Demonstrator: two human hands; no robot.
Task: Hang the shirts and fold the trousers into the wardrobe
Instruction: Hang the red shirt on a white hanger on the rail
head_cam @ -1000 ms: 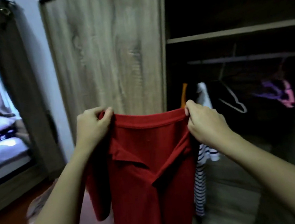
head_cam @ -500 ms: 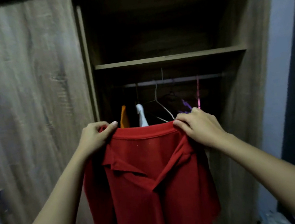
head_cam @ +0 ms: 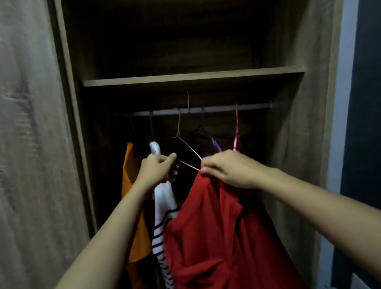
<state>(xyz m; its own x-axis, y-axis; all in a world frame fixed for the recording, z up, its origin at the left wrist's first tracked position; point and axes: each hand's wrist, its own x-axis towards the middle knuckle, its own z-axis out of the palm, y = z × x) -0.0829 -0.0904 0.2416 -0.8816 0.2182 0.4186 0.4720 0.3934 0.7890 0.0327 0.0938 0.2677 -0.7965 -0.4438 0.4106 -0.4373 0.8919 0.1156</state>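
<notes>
Red shirt hangs from the right hand, pinched in its fingers. The left hand grips the wire hanger; holding it steady should help the shirt slip on.

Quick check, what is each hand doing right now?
Left hand: gripping the wire hanger.
Right hand: pinching the red shirt at its top edge.
</notes>
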